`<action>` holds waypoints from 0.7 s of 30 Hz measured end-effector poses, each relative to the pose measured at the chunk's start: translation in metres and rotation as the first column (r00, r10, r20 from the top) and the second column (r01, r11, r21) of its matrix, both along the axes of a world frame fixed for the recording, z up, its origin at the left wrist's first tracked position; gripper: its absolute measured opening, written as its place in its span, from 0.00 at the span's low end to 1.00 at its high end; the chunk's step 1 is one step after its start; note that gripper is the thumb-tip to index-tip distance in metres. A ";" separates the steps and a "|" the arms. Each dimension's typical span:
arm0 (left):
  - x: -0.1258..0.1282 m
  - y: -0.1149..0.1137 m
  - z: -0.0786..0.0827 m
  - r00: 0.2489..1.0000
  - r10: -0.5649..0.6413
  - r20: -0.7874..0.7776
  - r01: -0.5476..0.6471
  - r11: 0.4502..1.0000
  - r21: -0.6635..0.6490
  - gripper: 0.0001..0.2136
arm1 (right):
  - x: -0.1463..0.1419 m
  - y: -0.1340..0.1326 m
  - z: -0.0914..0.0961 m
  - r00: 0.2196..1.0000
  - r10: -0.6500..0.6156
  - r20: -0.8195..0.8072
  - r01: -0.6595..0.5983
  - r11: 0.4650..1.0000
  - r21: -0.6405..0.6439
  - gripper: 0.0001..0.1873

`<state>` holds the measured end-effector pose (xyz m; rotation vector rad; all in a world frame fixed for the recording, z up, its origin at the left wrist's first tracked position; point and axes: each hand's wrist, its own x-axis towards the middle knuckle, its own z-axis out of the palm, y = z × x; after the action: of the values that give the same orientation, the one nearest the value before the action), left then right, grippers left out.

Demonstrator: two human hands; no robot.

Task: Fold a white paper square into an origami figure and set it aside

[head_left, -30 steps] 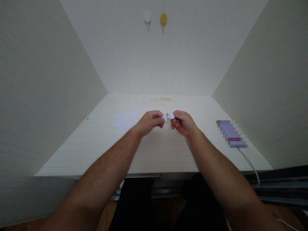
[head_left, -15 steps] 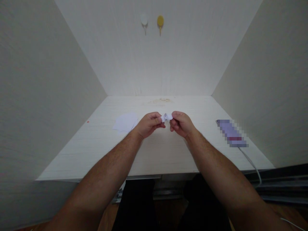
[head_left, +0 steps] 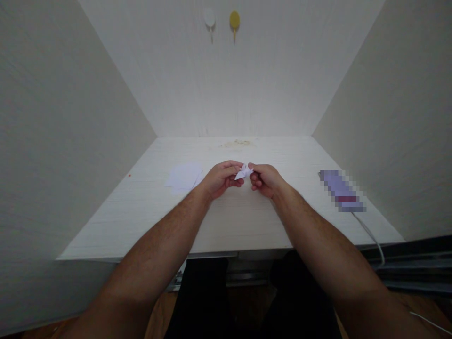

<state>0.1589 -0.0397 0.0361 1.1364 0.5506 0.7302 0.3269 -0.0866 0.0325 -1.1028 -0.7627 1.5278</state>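
Observation:
Between my hands, above the middle of the white table (head_left: 240, 221), is a small piece of folded white paper (head_left: 243, 173) with pointed flaps sticking out. My left hand (head_left: 223, 179) is closed on its left side, with the thumb near the upper flap and the other fingers curled beneath. The right side is pinched between the thumb and forefinger of my right hand (head_left: 264, 179), whose other fingers curl inward. Parts of the paper are hidden by the fingertips. Left of my left hand, several flat sheets of white paper (head_left: 184, 177) lie overlapping on the table.
A pixelated flat device (head_left: 342, 190) lies at the right with a white cable (head_left: 369, 233) running off the front edge. Pale walls enclose the table on three sides. A white hook (head_left: 209, 20) and a yellow hook (head_left: 234, 20) are on the back wall.
The folded paper has turned in my fingers and now shows pointed flaps instead of a narrow curled strip. My hands have come slightly closer together. The view has tilted a little downward.

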 end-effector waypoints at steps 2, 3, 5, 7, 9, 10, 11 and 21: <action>0.000 0.000 -0.002 1.000 -0.008 0.000 0.008 1.000 0.009 0.13 | 0.000 0.000 0.000 0.999 0.033 0.019 -0.033 0.999 -0.016 0.12; 0.001 0.000 -0.002 1.000 -0.012 -0.001 0.012 1.000 0.012 0.12 | 0.000 0.000 -0.001 0.998 0.048 0.029 -0.047 0.999 -0.018 0.12; 0.001 0.000 -0.002 1.000 -0.016 -0.008 0.016 1.000 0.007 0.11 | -0.001 0.000 -0.002 0.998 0.051 0.047 -0.051 0.999 -0.013 0.14; 0.001 0.001 -0.002 1.000 -0.004 -0.024 0.003 1.000 -0.024 0.10 | 0.000 0.002 -0.003 0.997 -0.003 0.075 0.003 1.000 0.007 0.14; 0.001 0.002 -0.002 0.999 0.030 -0.040 -0.033 0.997 -0.069 0.08 | -0.001 0.003 -0.004 0.988 -0.106 0.113 0.101 0.994 0.048 0.14; 0.001 0.003 -0.002 0.998 0.053 -0.046 -0.057 0.995 -0.088 0.08 | -0.001 0.003 -0.003 0.981 -0.150 0.125 0.142 0.987 0.073 0.14; 0.001 0.003 -0.001 0.996 0.078 -0.050 -0.083 0.991 -0.104 0.07 | -0.001 0.003 -0.003 0.976 -0.177 0.126 0.166 0.982 0.093 0.13; 0.004 0.005 0.001 0.977 0.211 0.012 -0.205 0.959 -0.198 0.02 | 0.001 0.001 -0.001 0.991 -0.132 -0.024 0.134 0.979 0.153 0.05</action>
<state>0.1625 -0.0347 0.0373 0.8899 0.7059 0.8545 0.3279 -0.0853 0.0315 -1.0061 -0.7690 1.3397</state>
